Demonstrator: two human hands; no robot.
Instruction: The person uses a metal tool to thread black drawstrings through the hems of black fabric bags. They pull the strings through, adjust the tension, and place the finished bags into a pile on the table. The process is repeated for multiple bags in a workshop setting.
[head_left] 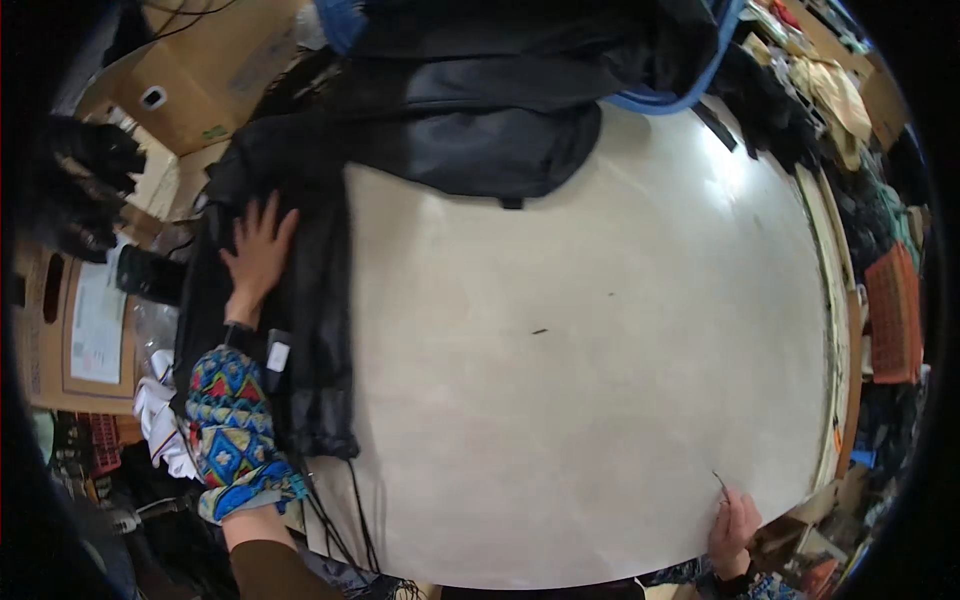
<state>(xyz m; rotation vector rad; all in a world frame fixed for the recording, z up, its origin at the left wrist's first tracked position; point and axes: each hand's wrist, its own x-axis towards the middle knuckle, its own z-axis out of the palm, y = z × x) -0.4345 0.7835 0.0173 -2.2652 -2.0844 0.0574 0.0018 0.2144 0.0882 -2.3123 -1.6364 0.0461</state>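
My left hand (pixel 260 250) lies flat with fingers spread on a long black fabric piece (pixel 322 300) at the left side of the table. That piece carries a small tag with a white face (pixel 279 356), and thin black cords (pixel 365 515) hang from its near end. At the near right edge, my right hand (pixel 735 522) is closed in a pinch around a thin, dark, pointed tool (pixel 719 480). Most of the tool is hidden by the fingers, so its exact kind does not show. The sleeve on my left forearm is brightly patterned.
More black fabric (pixel 480 140) is heaped across the far side, by a blue rim (pixel 670 105). Two dark scraps, one a sliver (pixel 540 331), lie on the pale table (pixel 600 420). Cardboard boxes (pixel 100 330) stand left; an orange basket (pixel 893 315) stands right among clutter.
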